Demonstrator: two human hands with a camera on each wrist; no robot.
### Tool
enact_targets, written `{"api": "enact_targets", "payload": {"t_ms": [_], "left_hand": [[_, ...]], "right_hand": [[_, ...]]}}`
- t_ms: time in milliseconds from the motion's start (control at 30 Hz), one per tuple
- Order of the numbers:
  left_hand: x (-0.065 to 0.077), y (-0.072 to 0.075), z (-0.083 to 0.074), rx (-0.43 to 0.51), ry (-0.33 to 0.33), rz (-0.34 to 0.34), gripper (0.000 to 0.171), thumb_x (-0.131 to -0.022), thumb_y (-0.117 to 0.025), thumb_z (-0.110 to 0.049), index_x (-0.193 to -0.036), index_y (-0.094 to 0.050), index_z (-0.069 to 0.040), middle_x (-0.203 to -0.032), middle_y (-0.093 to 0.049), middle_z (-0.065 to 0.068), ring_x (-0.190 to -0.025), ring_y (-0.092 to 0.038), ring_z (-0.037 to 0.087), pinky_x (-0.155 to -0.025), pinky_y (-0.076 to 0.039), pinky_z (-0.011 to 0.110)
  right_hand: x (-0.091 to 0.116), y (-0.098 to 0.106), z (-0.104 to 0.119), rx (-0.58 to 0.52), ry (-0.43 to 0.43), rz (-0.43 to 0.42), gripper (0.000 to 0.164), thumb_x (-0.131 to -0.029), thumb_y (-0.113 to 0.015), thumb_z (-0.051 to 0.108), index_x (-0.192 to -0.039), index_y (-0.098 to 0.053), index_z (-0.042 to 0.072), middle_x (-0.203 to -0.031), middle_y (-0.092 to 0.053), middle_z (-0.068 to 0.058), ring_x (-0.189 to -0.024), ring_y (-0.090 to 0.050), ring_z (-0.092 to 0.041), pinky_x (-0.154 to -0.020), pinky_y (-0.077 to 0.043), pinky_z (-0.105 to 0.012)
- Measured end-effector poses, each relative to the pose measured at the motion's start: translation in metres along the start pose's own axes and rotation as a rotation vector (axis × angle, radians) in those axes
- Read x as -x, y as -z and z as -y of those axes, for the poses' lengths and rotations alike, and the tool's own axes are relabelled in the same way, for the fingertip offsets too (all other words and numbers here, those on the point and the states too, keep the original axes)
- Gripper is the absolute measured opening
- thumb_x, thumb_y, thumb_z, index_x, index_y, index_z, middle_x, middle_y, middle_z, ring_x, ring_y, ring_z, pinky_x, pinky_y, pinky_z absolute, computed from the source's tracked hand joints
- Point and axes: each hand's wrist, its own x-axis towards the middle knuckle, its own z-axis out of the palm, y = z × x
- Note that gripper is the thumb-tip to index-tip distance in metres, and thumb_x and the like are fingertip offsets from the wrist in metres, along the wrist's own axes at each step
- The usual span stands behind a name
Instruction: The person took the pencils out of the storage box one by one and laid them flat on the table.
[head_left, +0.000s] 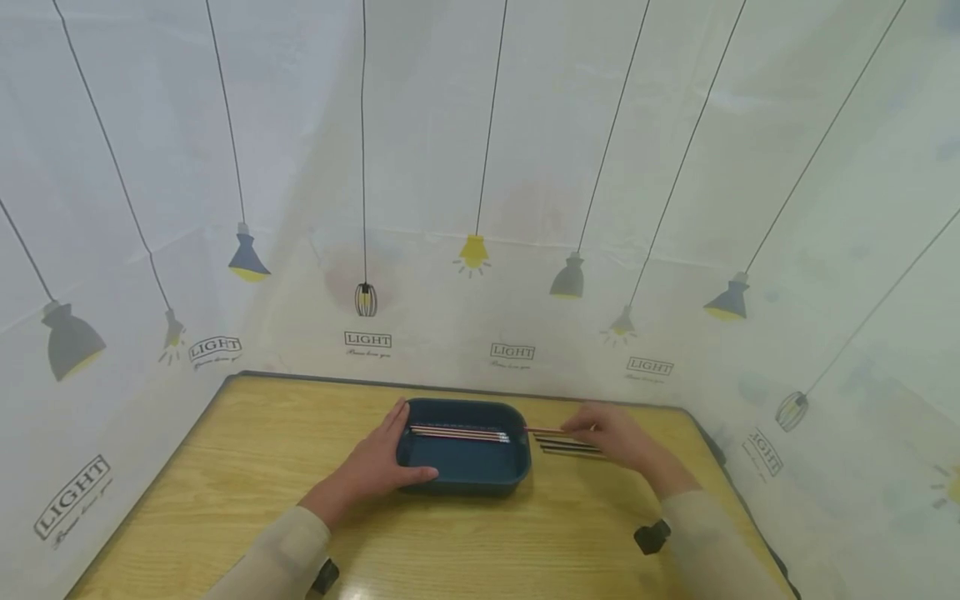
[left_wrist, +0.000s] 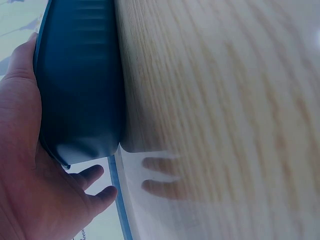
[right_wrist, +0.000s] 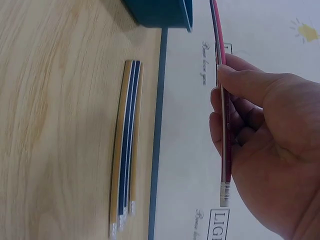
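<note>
A dark blue plastic tray (head_left: pixel 480 477) sits on the table with several pencils (head_left: pixel 457 432) lying lengthwise inside. My left hand (head_left: pixel 375 460) holds its left end, thumb over the near rim and fingers along the far corner. In the left wrist view, two of those fingers (left_wrist: pixel 102 199) stick out past the tray's end. Between thumb and fingers, my right hand (right_wrist: pixel 265 115) pinches a red-and-dark striped pencil (right_wrist: pixel 226 150) with a white eraser. That pencil's other end points toward the tray's right rim. Beneath it, several blue and wood-coloured pencils (right_wrist: pixel 129 135) lie side by side.
The wood-grain table (head_left: pixel 465 550) ends in a dark edge (head_left: pixel 322 379) at the back. Behind it hangs a pale sheet (head_left: pixel 435 167) printed with lamps, which also encloses both sides. A small black device (head_left: pixel 651 537) is by the right wrist.
</note>
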Motion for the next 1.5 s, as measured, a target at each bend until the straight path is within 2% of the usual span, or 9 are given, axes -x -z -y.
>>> {"api": "enact_targets", "payload": {"t_ms": [300, 500, 700, 867, 1133, 1500], "left_hand": [[0.002, 0.001, -0.003, 0.01, 0.003, 0.005, 0.135, -0.087, -0.084, -0.073, -0.178, -0.013, -0.005, -0.186, -0.006, 0.015, -0.161, -0.03, 0.052, -0.122, -0.033, 0.075], [0.001, -0.001, -0.001, 0.003, -0.007, 0.0, 0.136, -0.086, -0.082, -0.077, -0.178, -0.013, -0.004, -0.186, -0.007, 0.016, -0.16, -0.032, 0.054, -0.121, -0.034, 0.076], [0.001, 0.002, -0.004, -0.001, 0.011, 0.004, 0.134, -0.087, -0.084, -0.073, -0.178, -0.012, -0.006, -0.186, -0.006, 0.014, -0.161, -0.031, 0.051, -0.123, -0.034, 0.073], [0.001, 0.003, -0.005, 0.002, 0.022, 0.01, 0.133, -0.087, -0.085, -0.071, -0.178, -0.012, -0.006, -0.186, -0.006, 0.014, -0.161, -0.031, 0.052, -0.122, -0.034, 0.074], [0.001, 0.001, -0.002, 0.006, 0.021, 0.009, 0.132, -0.088, -0.085, -0.07, -0.178, -0.012, -0.006, -0.186, -0.005, 0.013, -0.162, -0.031, 0.051, -0.123, -0.032, 0.074], [-0.001, -0.001, 0.002, 0.001, 0.027, 0.006, 0.135, -0.086, -0.084, -0.074, -0.178, -0.011, -0.007, -0.186, -0.004, 0.013, -0.162, -0.03, 0.05, -0.123, -0.033, 0.073]], "right_hand": [[0.017, 0.009, -0.016, -0.023, -0.013, -0.007, 0.018, -0.103, -0.075, 0.004, -0.117, -0.085, 0.01, -0.108, -0.079, 0.001, -0.103, -0.072, -0.02, -0.091, -0.059, -0.037], [0.021, 0.011, -0.025, -0.016, -0.032, -0.008, 0.017, -0.104, -0.075, 0.006, -0.116, -0.086, 0.012, -0.106, -0.079, 0.004, -0.102, -0.072, -0.018, -0.09, -0.059, -0.035], [0.023, 0.01, -0.031, -0.058, -0.031, 0.001, 0.019, -0.103, -0.076, 0.005, -0.116, -0.086, 0.014, -0.107, -0.079, 0.003, -0.102, -0.071, -0.018, -0.089, -0.059, -0.033], [0.025, 0.004, -0.035, -0.094, -0.049, 0.002, 0.019, -0.103, -0.074, 0.004, -0.117, -0.085, 0.011, -0.109, -0.079, -0.001, -0.104, -0.072, -0.022, -0.091, -0.059, -0.035], [0.031, -0.019, -0.057, -0.066, -0.049, -0.033, 0.018, -0.103, -0.076, 0.005, -0.115, -0.086, 0.015, -0.111, -0.078, 0.001, -0.106, -0.073, -0.022, -0.097, -0.059, -0.039], [0.038, -0.033, -0.056, -0.038, -0.083, -0.077, 0.02, -0.104, -0.072, 0.0, -0.113, -0.085, 0.012, -0.113, -0.078, -0.003, -0.107, -0.072, -0.026, -0.099, -0.058, -0.046]]}}
